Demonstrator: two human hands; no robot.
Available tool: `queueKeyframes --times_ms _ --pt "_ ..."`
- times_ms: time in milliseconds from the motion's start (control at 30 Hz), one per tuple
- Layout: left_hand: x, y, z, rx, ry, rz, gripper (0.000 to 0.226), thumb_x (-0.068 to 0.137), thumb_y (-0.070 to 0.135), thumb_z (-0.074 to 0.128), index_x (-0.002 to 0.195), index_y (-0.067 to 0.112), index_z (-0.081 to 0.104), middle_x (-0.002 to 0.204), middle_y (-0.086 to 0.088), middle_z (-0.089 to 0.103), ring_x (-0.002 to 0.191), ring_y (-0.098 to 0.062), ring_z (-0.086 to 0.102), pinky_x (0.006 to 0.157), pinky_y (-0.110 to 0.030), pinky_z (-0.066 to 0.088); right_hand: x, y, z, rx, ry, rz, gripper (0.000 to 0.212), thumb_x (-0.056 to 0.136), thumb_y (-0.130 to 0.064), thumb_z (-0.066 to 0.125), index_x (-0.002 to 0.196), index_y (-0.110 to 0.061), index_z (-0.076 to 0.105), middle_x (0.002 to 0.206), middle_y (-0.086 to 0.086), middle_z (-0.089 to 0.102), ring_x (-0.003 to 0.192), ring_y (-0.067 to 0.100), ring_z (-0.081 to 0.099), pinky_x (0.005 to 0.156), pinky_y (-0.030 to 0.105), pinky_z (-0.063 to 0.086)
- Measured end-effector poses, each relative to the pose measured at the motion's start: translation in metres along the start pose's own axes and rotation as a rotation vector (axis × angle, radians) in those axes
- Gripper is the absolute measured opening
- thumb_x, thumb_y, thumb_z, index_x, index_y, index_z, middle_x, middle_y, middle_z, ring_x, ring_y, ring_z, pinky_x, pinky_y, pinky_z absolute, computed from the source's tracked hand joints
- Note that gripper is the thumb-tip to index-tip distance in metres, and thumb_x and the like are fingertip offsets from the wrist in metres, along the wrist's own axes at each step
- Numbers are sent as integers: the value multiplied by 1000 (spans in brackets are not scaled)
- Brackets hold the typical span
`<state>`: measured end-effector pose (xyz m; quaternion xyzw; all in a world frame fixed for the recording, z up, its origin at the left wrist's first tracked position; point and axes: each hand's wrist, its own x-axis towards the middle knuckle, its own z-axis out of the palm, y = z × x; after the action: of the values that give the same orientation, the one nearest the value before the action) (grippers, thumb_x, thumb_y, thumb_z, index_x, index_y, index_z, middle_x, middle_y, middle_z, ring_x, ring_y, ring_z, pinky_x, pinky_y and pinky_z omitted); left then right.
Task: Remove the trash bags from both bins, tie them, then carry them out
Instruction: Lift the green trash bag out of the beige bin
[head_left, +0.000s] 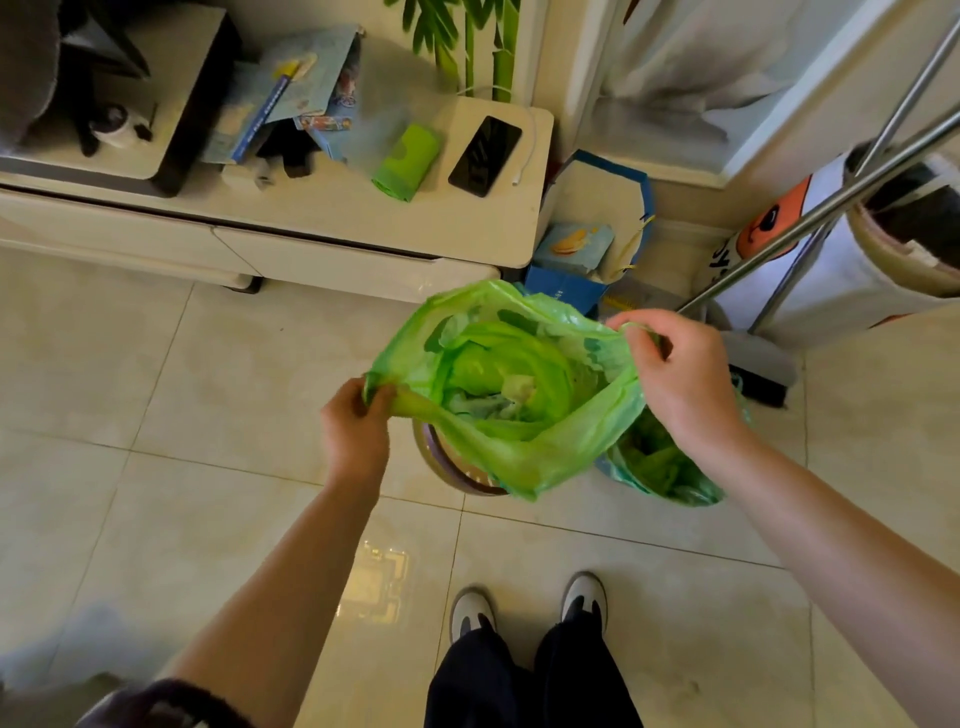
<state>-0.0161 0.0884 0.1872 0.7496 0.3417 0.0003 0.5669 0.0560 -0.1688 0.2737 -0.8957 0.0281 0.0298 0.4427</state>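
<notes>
A green trash bag (524, 441) with rubbish inside is stretched wide between my hands, partly lifted above a round bin (441, 465) on the tiled floor. My left hand (356, 423) grips the bag's left rim. My right hand (680, 374) pinches the right rim near the top. A second green bag (660, 473) sits in another bin just right of the first, mostly hidden by my right forearm.
A low cream cabinet (363, 218) stands behind, carrying a roll of green bags (408, 161), a phone (485, 156) and books. A blue paper bag (587, 244), a broom with dustpan (763, 364) and metal poles crowd the right. My feet (530, 608) stand on open tile.
</notes>
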Motion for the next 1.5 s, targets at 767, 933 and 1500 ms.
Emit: queueKeyframes --times_ms 767,933,1500 --pt "-21 35 31 132 -335 31 5 80 11 71 81 12 67 75 -3 65 69 -17 59 66 -29 49 18 -65 -8 88 -90 225 30 99 -19 42 119 -20 64 55 -15 40 36 -5 43 38 16 47" --pt "-35 43 13 116 -268 32 9 83 10 69 83 1 66 72 -7 60 61 -11 53 53 -13 42 -4 -44 -34 37 -55 268 32 99 -22 44 127 -17 59 35 -16 40 40 1 41 49 27 52" --pt "-153 44 -43 -142 -103 -126 9 88 9 64 80 12 68 77 -12 66 72 -21 64 73 -34 56 -82 1 -103 104 -64 227 28 92 -24 53 73 -6 64 61 10 39 59 18 38 56 31 44"
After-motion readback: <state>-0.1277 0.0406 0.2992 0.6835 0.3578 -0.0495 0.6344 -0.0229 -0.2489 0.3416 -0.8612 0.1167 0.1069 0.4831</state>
